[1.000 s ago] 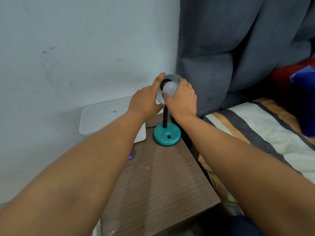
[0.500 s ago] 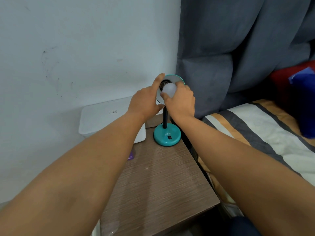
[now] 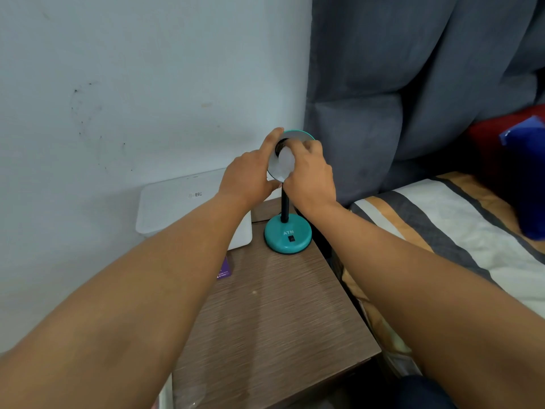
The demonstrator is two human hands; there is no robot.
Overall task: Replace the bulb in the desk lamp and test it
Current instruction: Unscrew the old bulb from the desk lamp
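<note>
Grip of right hand turned slightly round bulb; thumb now lower on it.

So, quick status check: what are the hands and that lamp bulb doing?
Left hand grips the lamp shade rim. Right hand curled round the white bulb at the socket, bulb unlit. Nothing blocking the hands; switch on the base untouched.

The left hand holds the round shade of the teal desk lamp while the right hand grips the white globe bulb at its socket.
</note>
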